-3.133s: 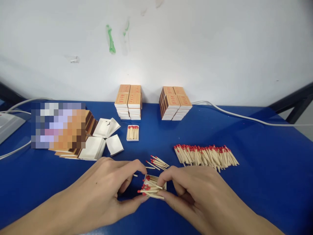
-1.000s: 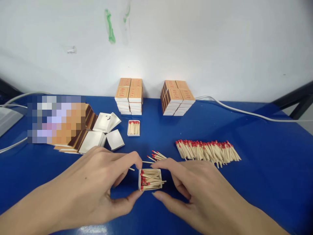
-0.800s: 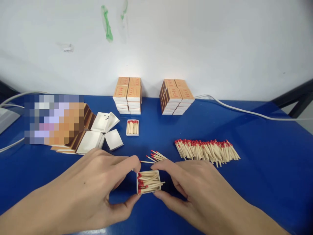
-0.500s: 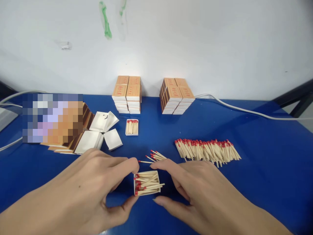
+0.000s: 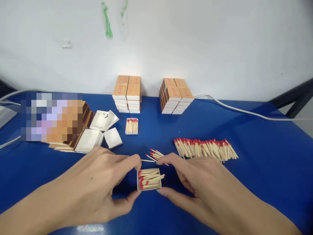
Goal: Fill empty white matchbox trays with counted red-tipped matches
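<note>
My left hand (image 5: 97, 189) pinches the left end of a small white matchbox tray (image 5: 139, 190) between thumb and forefinger. Matches (image 5: 149, 179) lie sideways in that tray, red heads to the left, a few sticking out past its right edge. At the tray's right end is my right hand (image 5: 195, 186), thumb and forefinger apart. Its thumb tip is at the lower right corner; the forefinger tip is just above the upper corner. Just beyond the tray, a few loose matches (image 5: 156, 153) lie on the blue table.
A filled tray (image 5: 132, 133) stands farther back. Two matchbox stacks (image 5: 127, 94) (image 5: 176, 98) are by the white wall. Loose matches (image 5: 205, 150) form a long pile at right. White trays (image 5: 88, 140) and matchbox covers (image 5: 85, 114) lie left, near a blurred patch. A white cable (image 5: 234, 109) runs right.
The held tray has shifted slightly right and away from me, and its matches sit a little differently. My right thumb has come up closer to the tray's corner.
</note>
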A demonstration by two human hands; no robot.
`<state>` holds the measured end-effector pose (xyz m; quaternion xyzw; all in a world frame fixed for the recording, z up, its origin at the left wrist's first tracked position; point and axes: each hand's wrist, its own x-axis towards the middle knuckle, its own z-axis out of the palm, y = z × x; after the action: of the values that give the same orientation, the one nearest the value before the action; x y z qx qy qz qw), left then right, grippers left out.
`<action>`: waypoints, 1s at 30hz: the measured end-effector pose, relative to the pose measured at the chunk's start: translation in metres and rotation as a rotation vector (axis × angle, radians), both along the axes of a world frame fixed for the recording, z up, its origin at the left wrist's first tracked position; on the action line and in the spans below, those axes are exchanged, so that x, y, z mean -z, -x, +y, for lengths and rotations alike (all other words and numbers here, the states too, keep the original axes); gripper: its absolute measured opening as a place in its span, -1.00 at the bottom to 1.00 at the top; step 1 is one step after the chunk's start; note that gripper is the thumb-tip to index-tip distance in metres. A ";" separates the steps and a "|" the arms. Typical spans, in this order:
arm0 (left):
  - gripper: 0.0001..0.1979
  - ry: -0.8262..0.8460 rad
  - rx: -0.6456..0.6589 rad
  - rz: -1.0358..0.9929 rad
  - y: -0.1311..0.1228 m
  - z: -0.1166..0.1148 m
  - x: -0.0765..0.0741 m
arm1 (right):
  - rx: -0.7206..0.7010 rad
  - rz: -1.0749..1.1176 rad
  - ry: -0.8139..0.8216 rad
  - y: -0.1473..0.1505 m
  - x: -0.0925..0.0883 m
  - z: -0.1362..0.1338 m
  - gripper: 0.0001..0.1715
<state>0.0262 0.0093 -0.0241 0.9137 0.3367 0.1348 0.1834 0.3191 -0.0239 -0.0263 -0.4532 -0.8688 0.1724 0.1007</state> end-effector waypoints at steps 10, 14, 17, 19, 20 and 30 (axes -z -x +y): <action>-0.85 -0.005 -0.077 -0.065 -0.005 -0.007 0.014 | -0.054 0.092 0.128 0.003 -0.003 0.006 -0.82; -0.83 -0.015 -0.078 -0.070 -0.006 -0.008 0.016 | -0.073 0.088 0.043 0.004 0.001 0.007 -0.79; -0.83 -0.030 -0.061 -0.050 -0.005 -0.007 0.012 | -0.113 0.076 -0.076 0.006 0.002 0.009 -0.70; -0.83 -0.040 -0.029 -0.006 -0.004 -0.006 0.010 | -0.150 0.066 -0.156 0.006 0.001 0.010 -0.61; -0.84 -0.046 -0.012 0.019 -0.004 -0.007 0.010 | -0.165 0.064 -0.188 0.006 0.000 0.010 -0.58; -0.59 -0.049 -0.040 0.027 0.009 -0.003 0.001 | -0.165 0.049 -0.240 0.006 -0.005 0.008 -0.49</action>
<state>0.0177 0.0068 -0.0248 0.9127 0.3540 0.1343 0.1536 0.3135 -0.0160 -0.0212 -0.3607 -0.9146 0.0862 0.1609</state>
